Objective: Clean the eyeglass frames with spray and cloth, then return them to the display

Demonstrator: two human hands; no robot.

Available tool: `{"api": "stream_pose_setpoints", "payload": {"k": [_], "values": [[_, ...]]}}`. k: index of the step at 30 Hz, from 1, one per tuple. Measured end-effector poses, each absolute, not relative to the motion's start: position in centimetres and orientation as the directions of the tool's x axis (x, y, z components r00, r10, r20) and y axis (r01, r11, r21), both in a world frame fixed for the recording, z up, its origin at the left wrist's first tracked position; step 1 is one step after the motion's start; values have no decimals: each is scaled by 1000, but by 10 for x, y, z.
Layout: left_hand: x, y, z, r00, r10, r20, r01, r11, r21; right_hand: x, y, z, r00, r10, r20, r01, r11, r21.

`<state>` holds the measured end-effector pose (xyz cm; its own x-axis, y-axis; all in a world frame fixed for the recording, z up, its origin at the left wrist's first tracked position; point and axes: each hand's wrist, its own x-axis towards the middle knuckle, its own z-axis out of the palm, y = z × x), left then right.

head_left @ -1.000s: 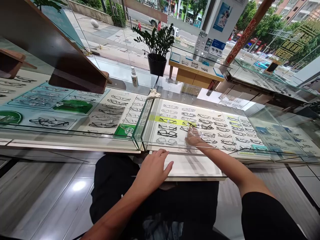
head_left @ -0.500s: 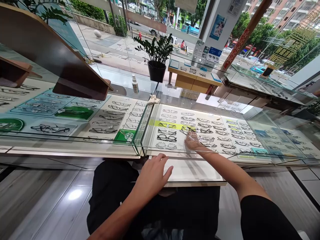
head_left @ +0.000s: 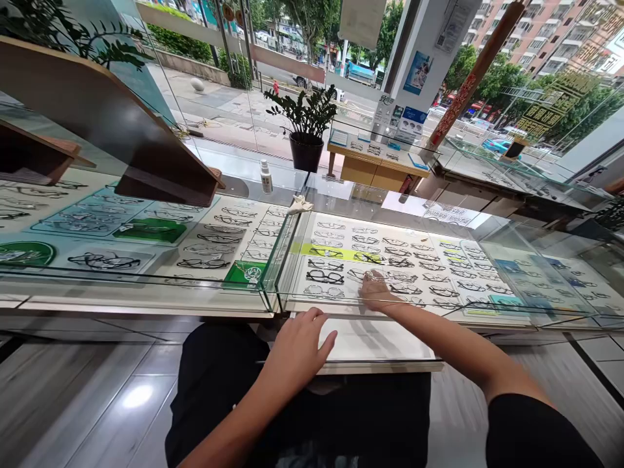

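Observation:
My right hand [head_left: 374, 291] reaches into the glass display case [head_left: 279, 286], seen through its top. Its fingers are closed at a thin, light-framed pair of eyeglasses [head_left: 357, 275], partly covered by the fingertips. Just above lies a dark-framed pair [head_left: 366, 258]. To the left, a thick black pair [head_left: 325, 277] sits in a column of frames on the white display board [head_left: 301, 281]. My left hand [head_left: 299, 341] lies at the front of the case, over the left end of the pulled-out white drawer [head_left: 375, 341], fingers stretched and thumb apart, holding nothing.
Glass panes and edges surround the frames. On the counter top stand a small white spray bottle [head_left: 266, 177], a crumpled cloth [head_left: 299, 205] and a potted plant [head_left: 307, 153]. A brown wooden stand [head_left: 166, 182] rises at left. More eyeglasses fill the left case [head_left: 146, 305].
My right hand has drawn slightly nearer, from the dark-framed eyeglasses to the light-framed pair below. The dark pair now lies on the board. My left hand keeps its place; the view has tilted up slightly.

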<state>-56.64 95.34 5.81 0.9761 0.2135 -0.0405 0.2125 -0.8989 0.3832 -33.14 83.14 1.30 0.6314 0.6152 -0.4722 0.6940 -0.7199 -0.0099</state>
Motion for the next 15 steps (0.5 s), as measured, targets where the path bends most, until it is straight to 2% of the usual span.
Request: {"api": "stream_pose_setpoints", "payload": {"k": [4,7,9,15], "values": [[-564,953,62,971,230,-64,237,-898,370,-363,807,25,558,630,-540,734,-678,-33],[-563,953,63,964,255,-79,266,-892,366,-384,787,50,411,686,-600,790,-597,-141],[-561,954,63,953,288,-97,304,-881,362,-394,778,72,320,736,-597,819,-532,-216],[-561,957,62,938,312,-149,345,-858,381,-415,759,155,155,836,-527,874,-365,-321]]}}
